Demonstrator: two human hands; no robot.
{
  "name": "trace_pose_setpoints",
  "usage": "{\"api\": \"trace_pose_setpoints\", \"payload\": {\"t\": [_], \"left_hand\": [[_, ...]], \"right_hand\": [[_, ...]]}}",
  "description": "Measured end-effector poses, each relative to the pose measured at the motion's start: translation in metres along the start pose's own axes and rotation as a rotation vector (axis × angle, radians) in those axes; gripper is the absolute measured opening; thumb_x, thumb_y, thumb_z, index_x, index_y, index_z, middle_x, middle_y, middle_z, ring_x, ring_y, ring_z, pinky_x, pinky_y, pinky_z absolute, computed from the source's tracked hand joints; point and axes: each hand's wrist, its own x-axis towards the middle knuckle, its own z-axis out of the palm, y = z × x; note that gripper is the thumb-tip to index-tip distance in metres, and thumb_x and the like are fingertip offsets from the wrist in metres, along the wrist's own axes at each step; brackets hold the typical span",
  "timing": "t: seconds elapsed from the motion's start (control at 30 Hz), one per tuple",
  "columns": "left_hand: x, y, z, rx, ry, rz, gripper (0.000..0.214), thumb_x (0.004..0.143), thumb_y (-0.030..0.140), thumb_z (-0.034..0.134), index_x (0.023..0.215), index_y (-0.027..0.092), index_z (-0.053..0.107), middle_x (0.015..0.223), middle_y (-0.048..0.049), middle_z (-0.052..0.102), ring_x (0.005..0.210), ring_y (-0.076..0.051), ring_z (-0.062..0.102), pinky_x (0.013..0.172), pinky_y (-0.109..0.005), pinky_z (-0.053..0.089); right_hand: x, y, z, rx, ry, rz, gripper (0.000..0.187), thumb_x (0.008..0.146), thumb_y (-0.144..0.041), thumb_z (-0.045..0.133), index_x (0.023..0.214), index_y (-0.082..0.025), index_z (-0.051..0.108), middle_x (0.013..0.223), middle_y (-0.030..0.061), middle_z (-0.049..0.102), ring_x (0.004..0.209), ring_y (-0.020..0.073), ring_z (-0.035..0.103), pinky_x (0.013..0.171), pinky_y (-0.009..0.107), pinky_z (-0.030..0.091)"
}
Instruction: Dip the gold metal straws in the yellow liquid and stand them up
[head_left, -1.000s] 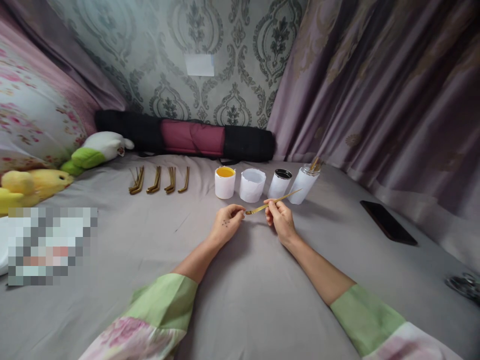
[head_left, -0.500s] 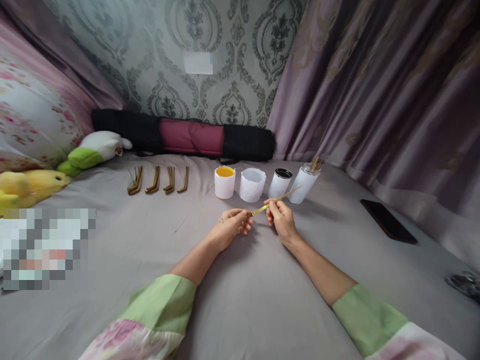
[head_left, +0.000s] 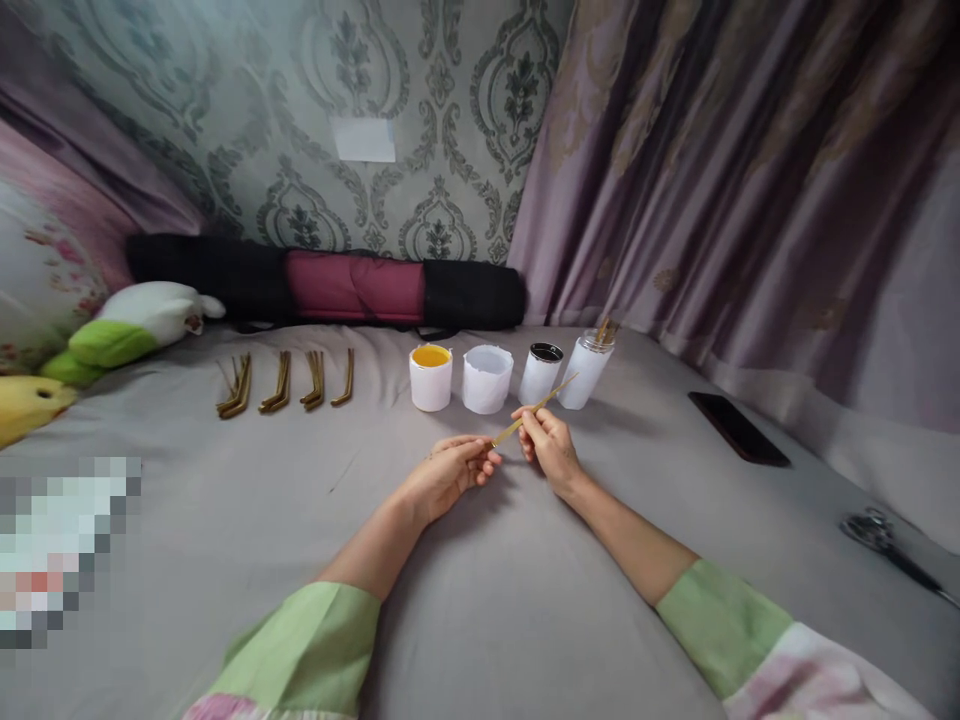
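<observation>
A thin, tapered gold-coloured stick [head_left: 508,432] slants across the space between my hands. My left hand [head_left: 459,470] pinches its lower end, which the fingers hide. My right hand [head_left: 549,445] grips it farther up between thumb and fingers, and its narrow tip points up and right past them. Just beyond the hands stand a white-wrapped tub [head_left: 430,388] of yellow contents, a wider white tub [head_left: 487,382], a white-wrapped can [head_left: 537,382] with a dark inside, and a tall white-wrapped jar [head_left: 583,378] with brown sticks poking out.
Several groups of bent gold-brown rods [head_left: 276,385] lie in a row on the grey sheet [head_left: 480,620]. A black and maroon roll [head_left: 352,285] rests against the wall. Plush toys [head_left: 135,320] are at left; a phone [head_left: 739,428] and a dark-handled object [head_left: 885,545] lie at right.
The view has turned slightly right, so the things sit farther left in the picture. Both hands keep hold of the stick, with little visible change in grip.
</observation>
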Motion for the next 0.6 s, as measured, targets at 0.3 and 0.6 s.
{"api": "trace_pose_setpoints", "payload": {"t": [0.3,0.6], "left_hand": [[-0.0018,0.0021,0.001,0.009,-0.016,-0.035,0.01,0.079,0.011,0.049,0.086,0.009,0.056,0.074,-0.0071,0.06,0.056,-0.007,0.053,0.048,-0.018,0.039],[-0.0023,0.002,0.0001,-0.011,-0.011,-0.041,0.01,0.078,0.011,0.05,0.086,0.008,0.055,0.073,-0.0074,0.06,0.054,-0.007,0.053,0.048,-0.018,0.04]], "right_hand": [[-0.0022,-0.0028,-0.0019,-0.011,0.015,0.037,0.03,0.073,-0.047,0.051,0.081,-0.018,0.054,0.055,-0.006,0.041,0.039,0.0044,0.034,0.035,0.018,0.027],[-0.0034,-0.0036,-0.0022,-0.016,0.009,0.045,0.029,0.073,-0.046,0.051,0.081,-0.018,0.055,0.055,-0.0056,0.043,0.04,0.0046,0.036,0.035,0.017,0.028]]}}
